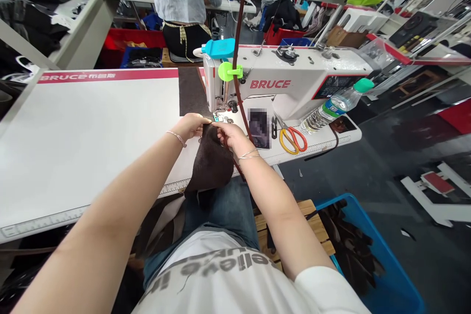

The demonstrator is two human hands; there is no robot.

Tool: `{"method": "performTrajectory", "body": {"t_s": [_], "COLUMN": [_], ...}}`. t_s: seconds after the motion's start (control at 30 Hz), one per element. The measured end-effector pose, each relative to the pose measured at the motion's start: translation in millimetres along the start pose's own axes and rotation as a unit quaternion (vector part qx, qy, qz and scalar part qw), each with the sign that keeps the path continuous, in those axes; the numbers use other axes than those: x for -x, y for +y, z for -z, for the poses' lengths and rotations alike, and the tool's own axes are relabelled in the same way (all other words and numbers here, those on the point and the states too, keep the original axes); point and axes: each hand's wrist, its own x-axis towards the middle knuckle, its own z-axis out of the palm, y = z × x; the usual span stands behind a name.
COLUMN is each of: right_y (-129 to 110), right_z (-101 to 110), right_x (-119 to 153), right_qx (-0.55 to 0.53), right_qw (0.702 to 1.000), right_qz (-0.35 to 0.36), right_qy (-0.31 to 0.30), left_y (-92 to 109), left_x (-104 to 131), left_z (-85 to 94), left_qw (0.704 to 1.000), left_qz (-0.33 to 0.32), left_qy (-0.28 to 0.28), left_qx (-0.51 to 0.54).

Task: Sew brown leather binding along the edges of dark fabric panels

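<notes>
Both my hands are at the needle area of a white sewing machine [305,71]. My left hand [193,126] pinches the upper edge of a dark brown fabric piece [211,164] just in front of the presser foot [217,117]. My right hand [231,135] grips the same edge from the right, its fingers partly curled behind the cloth. The piece hangs over the table's front edge toward my lap. A long dark red-brown strip [240,91] runs down in front of the machine and passes by my right hand. Another flat brown piece [191,91] lies behind the needle.
Scissors with orange and yellow handles [293,140] and a water bottle [333,108] lie right of my hands. The white tabletop [91,142] stretches left. A blue bin [386,250] of brown scraps stands at lower right. Another person [180,0] sits beyond the machine.
</notes>
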Motion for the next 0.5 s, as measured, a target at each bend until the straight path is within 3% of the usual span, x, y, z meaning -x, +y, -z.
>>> {"method": "performTrajectory", "body": {"t_s": [0.5], "right_y": [0.1], "right_z": [4.6], "right_x": [-2.0], "right_qx": [-0.008], "right_qw": [1.0], "right_qz": [-0.008], "right_qy": [-0.023], "left_y": [0.2], "left_x": [-3.5], "left_z": [-0.3], "left_qw": [0.995], "left_qz": [-0.072], "left_qy": [0.052], "left_qx": [-0.036]}}
